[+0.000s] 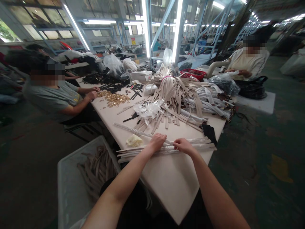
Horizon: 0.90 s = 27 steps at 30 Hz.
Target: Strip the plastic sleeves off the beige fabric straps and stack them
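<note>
L hand [157, 142] and R hand [184, 146] lie close together on a bundle of long pale straps [202, 147], at the near end of the white desk [166, 187]. Each grip is closed w/ fingers curled over the straps, holding them. Just left of the desk is a grey plastic bin [68, 181] w/ beige straps [97, 168] inside.

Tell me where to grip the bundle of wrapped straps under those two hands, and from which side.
Grip the bundle of wrapped straps around its middle, between the left hand and right hand, coming from above on the near side. It lies flat and lengthwise across the white table top, and its ends splay apart, so the middle looks firmest.
</note>
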### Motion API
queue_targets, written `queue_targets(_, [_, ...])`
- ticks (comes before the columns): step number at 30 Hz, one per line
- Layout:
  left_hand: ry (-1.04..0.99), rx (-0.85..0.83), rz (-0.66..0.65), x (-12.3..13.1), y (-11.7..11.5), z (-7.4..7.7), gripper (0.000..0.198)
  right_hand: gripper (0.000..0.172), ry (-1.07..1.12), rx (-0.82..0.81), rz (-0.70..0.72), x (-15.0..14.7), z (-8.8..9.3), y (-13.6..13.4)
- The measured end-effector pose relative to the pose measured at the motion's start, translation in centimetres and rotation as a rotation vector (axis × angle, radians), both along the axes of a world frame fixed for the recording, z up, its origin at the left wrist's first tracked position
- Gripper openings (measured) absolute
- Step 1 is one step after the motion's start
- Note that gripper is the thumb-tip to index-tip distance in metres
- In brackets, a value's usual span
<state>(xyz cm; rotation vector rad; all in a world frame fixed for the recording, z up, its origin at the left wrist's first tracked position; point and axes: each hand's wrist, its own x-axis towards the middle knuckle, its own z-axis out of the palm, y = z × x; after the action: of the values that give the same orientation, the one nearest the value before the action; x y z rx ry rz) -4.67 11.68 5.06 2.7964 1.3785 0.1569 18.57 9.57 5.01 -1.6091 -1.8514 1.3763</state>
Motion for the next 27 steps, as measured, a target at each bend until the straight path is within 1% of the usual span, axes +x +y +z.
queue_targets(2, [0.011, 0.006, -0.003, 0.2, -0.1, 0.1, 0.012, 0.023, 0.023, -0.017, -0.001, 0.1, 0.2, 0.0])
queue_targets(4, [0.018, 0.010, 0.016, 0.0, -0.1, 0.2, 0.012, 0.021, 0.050, -0.046, -0.022, 1.0, 0.3, -0.1])
queue_targets(6, [0.026, 0.008, 0.030, -0.2, -0.1, 0.2, 0.013, 0.018, 0.079, -0.053, -0.072, 1.9, 0.3, -0.3])
queue_targets(8, [0.024, 0.005, 0.022, -0.1, -0.2, 0.2, 0.011, 0.016, 0.123, -0.038, -0.128, 1.9, 0.1, -0.3])
queue_targets(11, [0.005, 0.015, -0.008, 0.7, -0.4, 0.1, 0.010, 0.018, 0.236, -0.047, -0.208, 0.3, -0.5, -0.4])
queue_targets(15, [-0.005, 0.028, -0.020, 1.5, -0.5, 0.1, 0.010, 0.027, 0.393, -0.120, -0.327, -2.4, -1.1, -0.7])
queue_targets(19, [0.017, 0.026, -0.005, 1.2, -0.4, -0.1, 0.011, 0.028, 0.434, -0.096, -0.386, -2.9, -1.5, -1.2])
queue_targets(22, [0.018, 0.016, 0.013, 0.7, -0.3, -0.4, 0.013, 0.028, 0.461, -0.087, -0.408, -2.3, -1.4, -1.5])
queue_targets(24, [0.014, 0.007, 0.018, 0.1, 0.0, -0.3, 0.015, 0.029, 0.476, -0.071, -0.413, -1.2, -1.0, -1.7])
queue_targets(27, [0.022, 0.017, 0.051, -2.2, 0.6, 0.5, 0.020, 0.030, 0.461, -0.029, -0.415, 1.9, -0.3, -1.9])
